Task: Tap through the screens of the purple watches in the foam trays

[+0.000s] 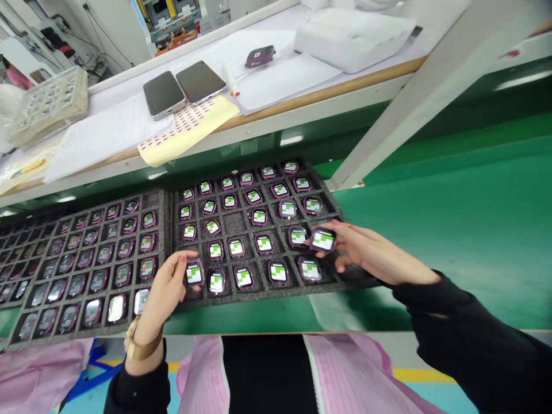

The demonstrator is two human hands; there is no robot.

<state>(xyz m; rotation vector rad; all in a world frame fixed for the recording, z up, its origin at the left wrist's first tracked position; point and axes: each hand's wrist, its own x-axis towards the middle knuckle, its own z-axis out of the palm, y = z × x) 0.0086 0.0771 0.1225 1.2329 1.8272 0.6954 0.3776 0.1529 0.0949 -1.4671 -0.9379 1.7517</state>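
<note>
My right hand (360, 248) pinches a purple-framed smartwatch body (323, 240) by its edges. Its lit screen shows green and white blocks, and it is raised over the right side of a dark foam tray (235, 222). At the tray's near left corner, the fingers of my left hand (169, 280) are closed about the edges of another smartwatch (194, 272); whether it is lifted clear of its slot I cannot tell. Around both hands, similar watches sit screen up in the compartments, such as one lit watch (278, 271) in the near row.
To the left lies a second foam tray (161, 230) of watches, some with dark screens. A shelf behind holds two phones (164, 94), a yellow sticker sheet (185, 129), papers (101, 129) and a white device (353, 37). A white post (388, 115) rises at the right.
</note>
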